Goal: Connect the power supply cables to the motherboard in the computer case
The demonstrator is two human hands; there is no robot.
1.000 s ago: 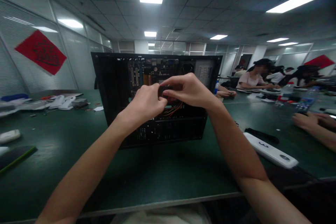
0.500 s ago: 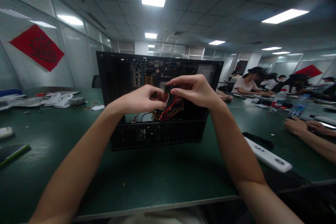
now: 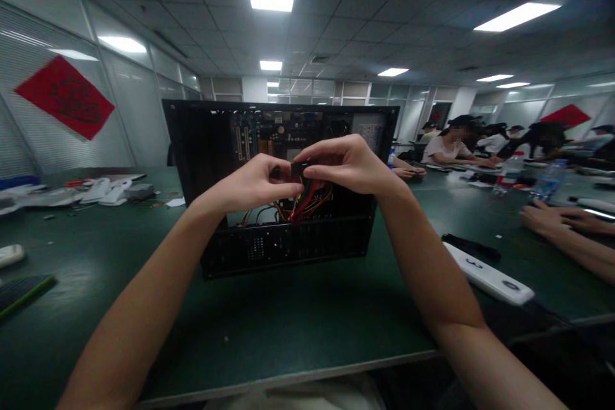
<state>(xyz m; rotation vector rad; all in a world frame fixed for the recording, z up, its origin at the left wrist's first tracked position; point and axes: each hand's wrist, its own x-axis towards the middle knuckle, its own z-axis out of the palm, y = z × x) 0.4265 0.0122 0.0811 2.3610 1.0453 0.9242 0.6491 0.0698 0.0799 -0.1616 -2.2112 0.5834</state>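
Note:
A black computer case stands open towards me on the green table, with a motherboard visible inside. In front of it, my right hand pinches a black cable connector between thumb and fingers. My left hand is closed at the same spot, its thumb and fingers on the wires just below the connector. A bundle of red, yellow and black wires hangs from there into the case's lower part. The fingers partly cover the connector and the wires.
A white power strip lies to the right, with a black strap-like item beside it. Another person's hands rest at the right. Water bottles stand beyond them. Papers and white parts lie at the left.
The connector has turned in my fingers and shows more of its black side. Both hands stay together at the wires. The view has shifted slightly.

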